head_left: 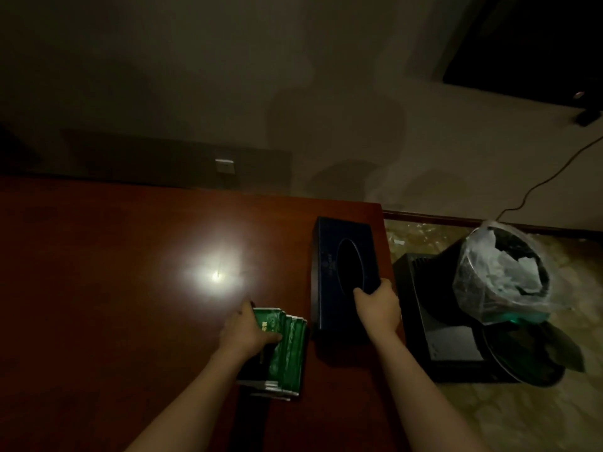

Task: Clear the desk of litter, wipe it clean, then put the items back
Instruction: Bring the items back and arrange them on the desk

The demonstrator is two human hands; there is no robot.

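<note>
Dim, murky — glare on desk

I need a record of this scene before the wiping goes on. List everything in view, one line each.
desk: one, reddish-brown wood, fills the left and centre.
tissue box: one, dark blue, near the desk's right edge.
green packets: a stack, count unclear, green, near the front of the desk, left of the tissue box.
wall plate: one, pale, on the wall behind the desk.
waste bin: one, dark with a clear plastic liner, on the floor right of the desk.
cable: one, dark, along the wall at the right.
left hand: one, holds the green packets.
right hand: one, grips the near end of the tissue box.
</note>
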